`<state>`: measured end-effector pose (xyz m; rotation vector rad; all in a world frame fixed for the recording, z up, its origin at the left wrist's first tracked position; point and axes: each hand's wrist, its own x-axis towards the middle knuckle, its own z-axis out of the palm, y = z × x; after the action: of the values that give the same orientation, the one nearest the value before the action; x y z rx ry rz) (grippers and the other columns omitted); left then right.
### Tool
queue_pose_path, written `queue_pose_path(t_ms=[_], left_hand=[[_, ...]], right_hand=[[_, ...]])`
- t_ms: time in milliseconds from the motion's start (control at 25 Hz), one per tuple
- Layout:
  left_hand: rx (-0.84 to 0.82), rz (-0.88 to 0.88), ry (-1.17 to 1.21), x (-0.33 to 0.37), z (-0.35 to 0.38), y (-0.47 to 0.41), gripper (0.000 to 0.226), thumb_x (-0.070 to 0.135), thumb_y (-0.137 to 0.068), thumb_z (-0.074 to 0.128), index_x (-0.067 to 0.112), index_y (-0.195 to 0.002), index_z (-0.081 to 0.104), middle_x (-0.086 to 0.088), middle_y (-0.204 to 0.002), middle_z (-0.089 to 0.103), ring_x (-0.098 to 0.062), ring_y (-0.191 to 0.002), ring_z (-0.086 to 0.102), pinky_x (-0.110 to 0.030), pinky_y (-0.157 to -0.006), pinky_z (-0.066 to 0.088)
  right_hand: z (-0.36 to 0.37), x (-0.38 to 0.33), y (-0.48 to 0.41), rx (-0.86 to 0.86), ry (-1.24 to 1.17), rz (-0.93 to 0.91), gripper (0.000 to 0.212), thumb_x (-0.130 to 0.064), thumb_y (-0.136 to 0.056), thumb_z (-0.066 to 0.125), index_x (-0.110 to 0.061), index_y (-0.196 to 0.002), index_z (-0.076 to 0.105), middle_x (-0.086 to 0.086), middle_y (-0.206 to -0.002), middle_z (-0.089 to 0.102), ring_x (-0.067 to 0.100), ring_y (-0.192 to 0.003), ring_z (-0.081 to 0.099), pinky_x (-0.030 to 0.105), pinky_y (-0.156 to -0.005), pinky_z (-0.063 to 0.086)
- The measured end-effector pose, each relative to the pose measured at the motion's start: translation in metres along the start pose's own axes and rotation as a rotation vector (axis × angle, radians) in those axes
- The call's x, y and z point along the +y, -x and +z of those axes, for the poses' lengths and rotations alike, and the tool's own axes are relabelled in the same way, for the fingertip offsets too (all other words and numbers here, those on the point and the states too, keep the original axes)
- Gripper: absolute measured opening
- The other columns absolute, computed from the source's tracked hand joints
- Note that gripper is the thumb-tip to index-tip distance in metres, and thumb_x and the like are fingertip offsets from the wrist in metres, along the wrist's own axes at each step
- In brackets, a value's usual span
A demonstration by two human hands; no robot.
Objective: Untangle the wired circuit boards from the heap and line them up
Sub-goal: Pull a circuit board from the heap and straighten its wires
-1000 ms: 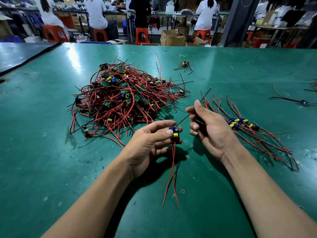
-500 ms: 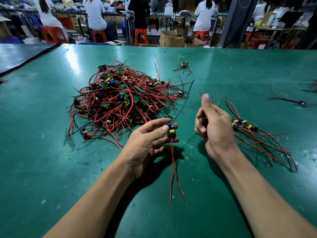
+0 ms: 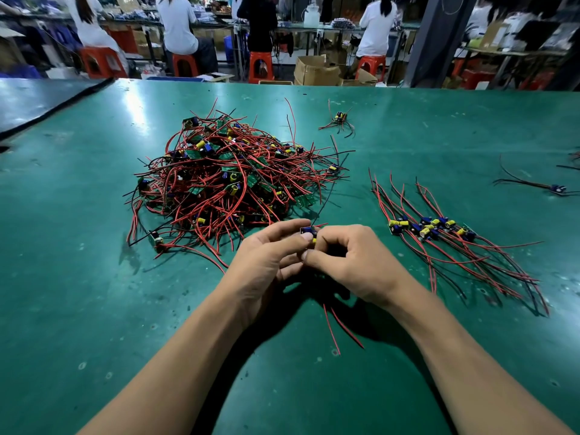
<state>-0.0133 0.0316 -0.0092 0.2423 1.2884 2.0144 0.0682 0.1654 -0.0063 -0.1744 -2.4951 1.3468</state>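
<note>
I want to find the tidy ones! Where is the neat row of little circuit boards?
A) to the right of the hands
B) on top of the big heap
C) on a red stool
A: the row of circuit boards lies right of the right hand, apart from the tangled heap.

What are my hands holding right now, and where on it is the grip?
One wired circuit board. The left hand and right hand both pinch the board itself; its red wires trail out below the hands.

A left hand (image 3: 266, 265) and right hand (image 3: 357, 265) held one board (image 3: 308, 231). There were one heap (image 3: 232, 177), one row (image 3: 430, 229) and at least two strays (image 3: 340, 117) (image 3: 558, 188).
</note>
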Motion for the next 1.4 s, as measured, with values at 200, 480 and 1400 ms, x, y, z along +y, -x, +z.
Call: queue_pose_path(t_ms=[200,480,1400], left_hand=[[0.072,0.053,-0.007,0.002,0.000,0.003,0.030,0.003,-0.074,0.072,0.004,-0.103,0.067,-0.014,-0.090,0.075,-0.023,-0.067,0.070,-0.032,-0.071,0.060],[0.058,0.050,-0.012,0.002,-0.002,0.004,0.028,-0.007,-0.078,0.068,0.002,-0.105,0.066,-0.015,-0.092,0.074,-0.023,-0.068,0.070,-0.030,-0.072,0.059],[0.090,0.418,-0.306,-0.003,0.010,0.012,0.033,-0.013,-0.082,0.068,0.007,-0.108,0.068,-0.015,-0.086,0.075,-0.021,-0.076,0.072,-0.028,-0.076,0.059]], right_hand=[[-0.019,0.016,-0.012,0.355,-0.125,0.098,0.029,-0.032,-0.094,0.063,-0.022,-0.067,0.062,-0.009,-0.059,0.048,0.011,-0.054,0.040,0.029,-0.057,0.033],[-0.012,0.027,-0.010,0.031,0.359,0.100,0.023,-0.031,-0.086,0.076,-0.032,-0.109,0.074,-0.012,-0.100,0.053,-0.004,-0.073,0.048,0.016,-0.072,0.037],[-0.006,0.009,-0.009,0.253,0.066,-0.028,0.024,-0.027,-0.091,0.071,-0.024,-0.115,0.074,-0.011,-0.105,0.058,0.004,-0.087,0.058,0.017,-0.074,0.043]])
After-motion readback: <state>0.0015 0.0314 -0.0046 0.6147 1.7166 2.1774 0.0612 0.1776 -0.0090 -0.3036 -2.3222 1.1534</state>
